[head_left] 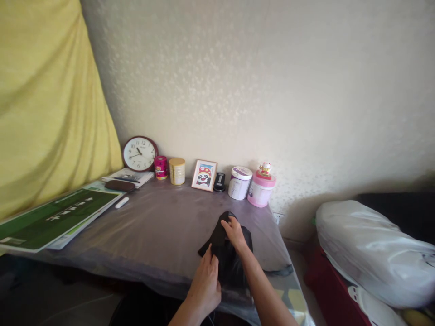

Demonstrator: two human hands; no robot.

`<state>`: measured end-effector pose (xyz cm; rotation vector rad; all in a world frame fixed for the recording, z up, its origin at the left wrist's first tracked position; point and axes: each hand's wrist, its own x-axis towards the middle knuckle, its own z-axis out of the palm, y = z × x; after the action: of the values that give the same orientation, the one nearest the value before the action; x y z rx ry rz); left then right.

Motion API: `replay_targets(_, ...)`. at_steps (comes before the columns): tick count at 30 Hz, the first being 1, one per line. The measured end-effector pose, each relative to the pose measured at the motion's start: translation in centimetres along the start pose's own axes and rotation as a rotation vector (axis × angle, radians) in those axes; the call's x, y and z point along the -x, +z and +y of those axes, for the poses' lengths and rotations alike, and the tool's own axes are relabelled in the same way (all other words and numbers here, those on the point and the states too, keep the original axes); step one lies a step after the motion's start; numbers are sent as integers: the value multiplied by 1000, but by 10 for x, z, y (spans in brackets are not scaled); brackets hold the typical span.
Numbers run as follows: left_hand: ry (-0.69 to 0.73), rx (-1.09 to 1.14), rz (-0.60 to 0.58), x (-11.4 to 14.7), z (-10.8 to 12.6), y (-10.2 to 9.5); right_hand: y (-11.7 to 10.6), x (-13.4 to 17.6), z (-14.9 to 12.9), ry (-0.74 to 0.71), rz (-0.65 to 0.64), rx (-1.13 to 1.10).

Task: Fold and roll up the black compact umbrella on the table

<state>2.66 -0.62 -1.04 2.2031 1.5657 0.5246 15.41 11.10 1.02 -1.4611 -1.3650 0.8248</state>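
A dark, soft-looking black fabric item (226, 260) lies at the table's front right part, its near end hanging toward the edge. Its exact kind cannot be made out. My right hand (234, 233) is closed on its upper part, thumb and fingers pinching the material. Lower and to the left, my left hand (206, 280) is closed at the item's left side, with the index finger pointing forward along it. Both forearms reach in from the bottom of the view, and they partly cover the item.
Along the wall stand a clock (140, 154), a pink can (161, 167), a yellow-lidded tin (177, 171), a panda picture frame (204, 175), a white tub (239, 183) and a pink tub (261, 191). Green boards (50, 222) lie left. A white plastic bag (374, 249) sits right.
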Motion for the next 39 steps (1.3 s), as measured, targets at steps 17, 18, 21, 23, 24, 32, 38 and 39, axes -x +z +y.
replay_targets(17,-13,-13,31,14,-12,0,3,14,-21,-109,-187,243)
replay_targets(18,-12,-12,78,16,-13,-2,3,14,-23,-123,-189,263)
replay_targets(21,-7,-58,238,19,-9,-11,2,16,-25,-142,-200,284)
replay_targets(23,66,-97,292,16,-3,-17,2,15,-25,-147,-210,286)
replay_targets(24,113,-113,294,13,0,-18,2,15,-24,-148,-215,284)
replay_targets(32,163,-162,183,-8,5,-8,0,14,-21,-140,-241,245)
replay_targets(38,101,-114,91,-6,6,-6,-2,19,-18,-159,-223,231)
replay_targets(39,99,-106,85,-6,6,-5,-3,22,-17,-187,-213,245)
